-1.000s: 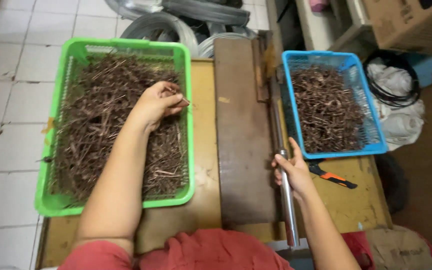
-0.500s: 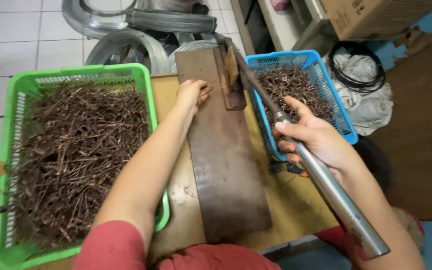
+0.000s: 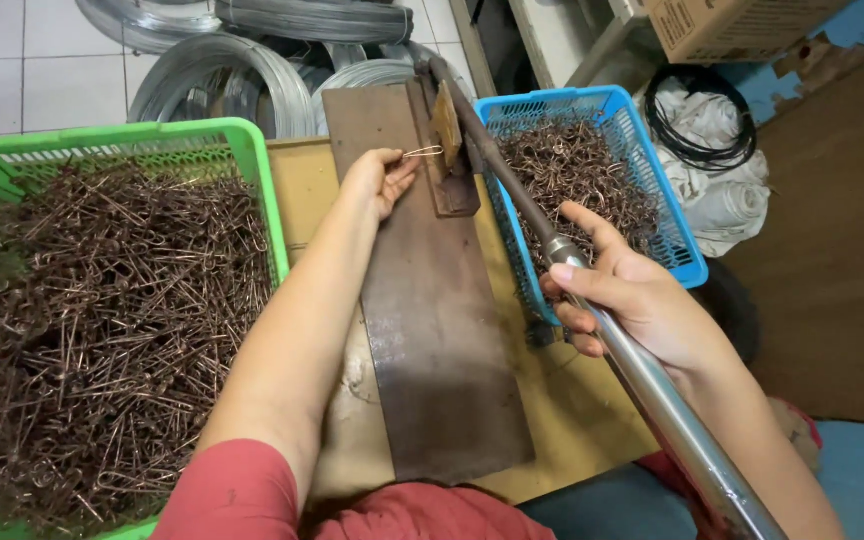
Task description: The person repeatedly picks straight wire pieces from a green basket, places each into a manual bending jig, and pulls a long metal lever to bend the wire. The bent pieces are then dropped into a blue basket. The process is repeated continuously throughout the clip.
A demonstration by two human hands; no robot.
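Surface: A yellowish wooden worktable (image 3: pixel 572 420) carries a long, dark, worn metal plate (image 3: pixel 432 330) down its middle, seen from above by the person working at it.

Room: White floor tiles (image 3: pixel 12 70) show at upper left, with coils of grey wire (image 3: pixel 232 70) lying just past the table's far edge. A cardboard box (image 3: pixel 732 20) sits at upper right, above a loop of black cable (image 3: pixel 697 130) resting on bundled white cloth (image 3: pixel 742 200). Brown flooring (image 3: pixel 842 250) fills the right side.

Baskets: A green plastic basket (image 3: pixel 257 170) on the left is heaped with brown bent wire pieces (image 3: pixel 102 330). A blue plastic basket (image 3: pixel 642 140) on the right holds a shallower pile of the same (image 3: pixel 572 170).

Left hand: The left hand (image 3: pixel 382 180) reaches over the plate's far end, thumb and fingertips pinched together on one thin wire piece (image 3: pixel 422 153).

Wire piece: It juts out rightward from the fingertips, its free end at the small rusty block (image 3: pixel 447 125) at the lever's pivot, above the plate.

Right hand: The right hand (image 3: pixel 632 300) is wrapped around the long lever handle (image 3: pixel 652 390), fingers curled over the shiny steel tube, with the thumb laid along it. The lever is raised, slanting from the pivot toward the viewer.

Clothing: A red sleeve (image 3: pixel 232 495) covers the left upper arm.
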